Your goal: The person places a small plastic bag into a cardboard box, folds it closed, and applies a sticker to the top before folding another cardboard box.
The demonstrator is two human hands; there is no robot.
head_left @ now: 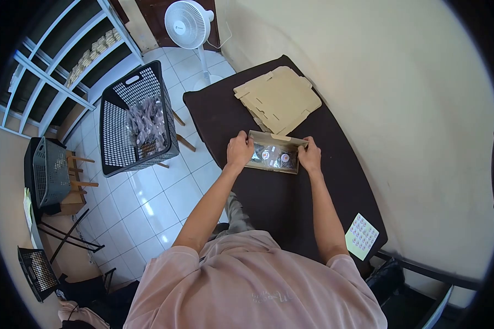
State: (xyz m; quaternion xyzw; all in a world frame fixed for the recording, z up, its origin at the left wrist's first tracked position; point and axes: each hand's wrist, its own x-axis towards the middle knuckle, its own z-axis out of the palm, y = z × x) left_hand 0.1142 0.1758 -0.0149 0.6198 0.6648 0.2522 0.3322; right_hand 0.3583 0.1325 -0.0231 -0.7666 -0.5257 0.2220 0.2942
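A small brown cardboard box (pixel 271 168) sits on the dark-covered table with its top open. Inside it lie clear plastic packets (pixel 273 156) with dark contents and round stickers. My left hand (pixel 240 149) grips the box's left end, its fingers curled over the edge. At the opposite end, my right hand (pixel 310 156) pinches the upper right corner. Just beyond the box rests a stack of flattened cardboard boxes (pixel 282 98). A sheet of round stickers (pixel 361 236) lies near the table's right front corner.
The dark tabletop (pixel 274 200) meets a wall on the right. To the left, a black plastic crate (pixel 112 123) holds many plastic packets on a wooden-legged stand. A white fan (pixel 187 26) stands behind the table. Shelves (pixel 66 60) and a grey crate (pixel 55 172) are farther left.
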